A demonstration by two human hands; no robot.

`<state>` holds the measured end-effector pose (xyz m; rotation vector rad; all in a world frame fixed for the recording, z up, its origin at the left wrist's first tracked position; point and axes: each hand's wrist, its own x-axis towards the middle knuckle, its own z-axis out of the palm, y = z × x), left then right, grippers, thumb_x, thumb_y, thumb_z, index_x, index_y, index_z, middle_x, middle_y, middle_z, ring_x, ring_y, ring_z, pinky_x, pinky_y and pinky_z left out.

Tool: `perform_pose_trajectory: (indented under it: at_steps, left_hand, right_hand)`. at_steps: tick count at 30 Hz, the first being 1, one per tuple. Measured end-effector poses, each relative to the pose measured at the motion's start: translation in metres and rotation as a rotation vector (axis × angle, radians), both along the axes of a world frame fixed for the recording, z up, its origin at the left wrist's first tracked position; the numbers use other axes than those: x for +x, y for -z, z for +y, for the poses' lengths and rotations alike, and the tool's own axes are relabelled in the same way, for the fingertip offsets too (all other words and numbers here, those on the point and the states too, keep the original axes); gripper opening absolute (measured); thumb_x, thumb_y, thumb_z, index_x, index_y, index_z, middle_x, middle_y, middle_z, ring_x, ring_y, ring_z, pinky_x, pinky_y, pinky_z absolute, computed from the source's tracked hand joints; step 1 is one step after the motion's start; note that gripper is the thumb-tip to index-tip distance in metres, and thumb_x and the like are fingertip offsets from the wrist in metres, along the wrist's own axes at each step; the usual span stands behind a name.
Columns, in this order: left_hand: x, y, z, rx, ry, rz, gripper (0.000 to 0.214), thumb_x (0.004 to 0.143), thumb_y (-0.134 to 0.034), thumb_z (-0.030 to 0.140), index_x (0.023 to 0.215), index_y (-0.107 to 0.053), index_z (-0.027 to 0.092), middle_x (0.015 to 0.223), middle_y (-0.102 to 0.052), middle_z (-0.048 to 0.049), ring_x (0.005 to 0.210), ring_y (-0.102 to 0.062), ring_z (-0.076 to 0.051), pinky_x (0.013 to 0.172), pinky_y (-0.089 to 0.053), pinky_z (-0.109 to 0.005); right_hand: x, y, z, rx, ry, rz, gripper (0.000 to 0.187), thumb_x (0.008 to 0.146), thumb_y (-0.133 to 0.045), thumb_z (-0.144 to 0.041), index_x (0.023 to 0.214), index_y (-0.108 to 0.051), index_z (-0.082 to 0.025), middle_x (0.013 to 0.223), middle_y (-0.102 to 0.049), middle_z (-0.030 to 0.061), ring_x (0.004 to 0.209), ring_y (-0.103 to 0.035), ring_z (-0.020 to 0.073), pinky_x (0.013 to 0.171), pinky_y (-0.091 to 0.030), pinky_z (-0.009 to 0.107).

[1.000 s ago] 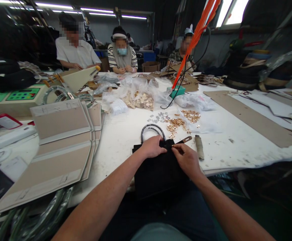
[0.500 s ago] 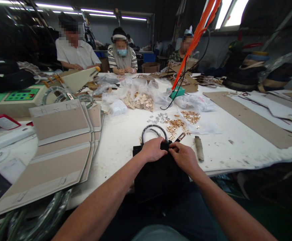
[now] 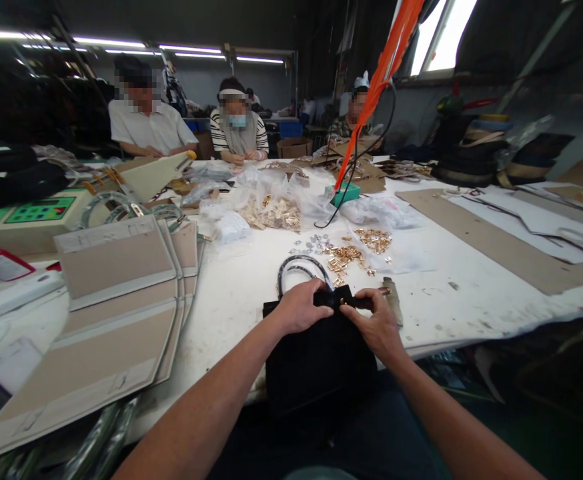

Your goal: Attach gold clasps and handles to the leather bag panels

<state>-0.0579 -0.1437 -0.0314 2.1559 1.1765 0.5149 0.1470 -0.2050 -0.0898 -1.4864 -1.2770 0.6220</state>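
A black handbag (image 3: 316,367) rests at the table's front edge, partly over my lap, its plastic-wrapped handle (image 3: 299,259) standing up behind. My left hand (image 3: 304,308) is closed on the bag's top edge, thumb toward the right. Beside it, my right hand (image 3: 374,320) pinches at the top right corner, where a small gold-coloured piece (image 3: 342,302) shows by the thumb tip. A dark strap passes under the right fingers. Just beyond them lie gold-coloured metal fittings (image 3: 344,259) and flat silver pieces (image 3: 314,244).
Stacked beige panels (image 3: 121,333) with green handles stand at left, near a machine with a green control panel (image 3: 39,208). A wrapped stick-like tool (image 3: 392,303) lies right of my hand. Orange strips (image 3: 366,113) hang above a green box (image 3: 346,194). Several people sit opposite.
My right hand has turned, and its fingers now reach over the strap to the right. The strap's gold end has swung down toward the wrapped tool. My left hand keeps its hold; the view has shifted slightly.
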Motion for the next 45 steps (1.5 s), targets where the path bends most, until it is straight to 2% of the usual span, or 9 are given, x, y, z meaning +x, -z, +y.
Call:
perform_pose_trajectory:
  at_steps: [5,13,18,22,26,31,35,38,45]
  left_hand:
    - [0.0,-0.013,-0.007,0.005,0.011,-0.011,0.029,0.078,-0.077,0.031,0.103,-0.066,0.022,0.1,-0.074,-0.0021,0.092,-0.068,-0.023,0.079,-0.05,-0.032]
    - [0.005,-0.013,-0.01,0.093,-0.026,0.12,0.03,0.08,-0.076,0.033,0.105,-0.065,0.022,0.101,-0.073,-0.0042,0.095,-0.069,-0.027,0.084,-0.052,-0.036]
    - [-0.007,0.002,-0.028,0.355,-0.125,0.105,0.042,0.085,-0.072,0.024,0.125,-0.06,0.024,0.126,-0.067,-0.0099,0.122,-0.062,-0.03,0.108,-0.049,-0.046]
    - [-0.036,0.035,-0.055,0.546,-0.391,-0.014,0.064,0.086,-0.072,0.027,0.144,-0.046,0.028,0.15,-0.052,-0.0116,0.143,-0.046,-0.032,0.123,-0.036,-0.053]
    - [-0.059,0.063,-0.063,0.329,-0.676,-0.159,0.085,0.077,-0.078,0.046,0.149,-0.04,0.02,0.151,-0.05,-0.0163,0.143,-0.046,-0.036,0.121,-0.039,-0.057]
    - [-0.059,0.056,-0.053,-0.035,-0.766,-0.276,0.081,0.082,-0.072,0.049,0.152,-0.042,0.023,0.144,-0.06,-0.0127,0.135,-0.057,-0.033,0.117,-0.044,-0.052]
    - [-0.056,0.059,-0.045,-0.121,-0.767,-0.303,0.076,0.082,-0.073,0.044,0.149,-0.046,0.021,0.139,-0.064,-0.0133,0.131,-0.06,-0.033,0.113,-0.046,-0.05]
    - [-0.057,0.069,-0.041,-0.156,-0.785,-0.357,0.068,0.083,-0.074,0.045,0.144,-0.052,0.023,0.13,-0.069,-0.0115,0.123,-0.065,-0.031,0.109,-0.049,-0.048]
    - [-0.056,0.066,-0.048,-0.418,-0.79,-0.83,0.05,0.078,-0.081,0.047,0.115,-0.068,0.016,0.102,-0.077,-0.0085,0.096,-0.073,-0.026,0.093,-0.057,-0.039]
  right_hand:
    - [0.011,-0.003,0.001,-0.104,-0.135,0.156,0.071,0.074,-0.083,-0.053,0.134,-0.058,-0.024,0.111,-0.073,0.0072,0.088,-0.072,0.0253,0.077,-0.06,0.039]
    - [0.006,-0.019,0.004,-0.155,-0.147,-0.061,0.03,0.079,-0.076,-0.053,0.092,-0.072,-0.026,0.083,-0.073,0.0004,0.08,-0.068,0.0244,0.072,-0.052,0.035]
    - [0.0,-0.01,0.012,-0.159,-0.092,-0.116,0.029,0.081,-0.074,-0.052,0.093,-0.072,-0.025,0.085,-0.074,0.0013,0.084,-0.068,0.0261,0.078,-0.051,0.036]
    - [0.008,-0.003,0.019,-0.175,-0.088,-0.066,0.032,0.081,-0.073,-0.054,0.094,-0.072,-0.025,0.087,-0.075,0.0029,0.084,-0.07,0.0268,0.073,-0.053,0.035]
    - [0.009,-0.009,0.021,-0.133,-0.153,-0.044,0.032,0.081,-0.073,-0.054,0.093,-0.072,-0.025,0.087,-0.074,0.0018,0.083,-0.069,0.0248,0.071,-0.054,0.033]
    - [0.023,-0.02,0.037,-0.257,-0.292,0.03,0.041,0.085,-0.069,-0.057,0.11,-0.073,-0.024,0.088,-0.076,0.0024,0.078,-0.072,0.0229,0.065,-0.055,0.032]
    - [0.066,-0.021,0.079,-0.298,-0.081,-0.367,0.053,0.094,-0.057,-0.06,0.132,-0.068,-0.025,0.092,-0.078,0.0048,0.08,-0.074,0.0232,0.071,-0.055,0.034]
    - [0.092,-0.015,0.113,-0.297,0.099,-0.677,0.038,0.093,-0.06,-0.05,0.114,-0.077,-0.024,0.1,-0.078,0.008,0.094,-0.072,0.0268,0.078,-0.052,0.036]
    - [0.101,-0.003,0.146,-0.486,0.037,-0.813,0.023,0.082,-0.067,-0.038,0.075,-0.079,-0.02,0.089,-0.077,0.015,0.084,-0.071,0.0308,0.071,-0.048,0.039]
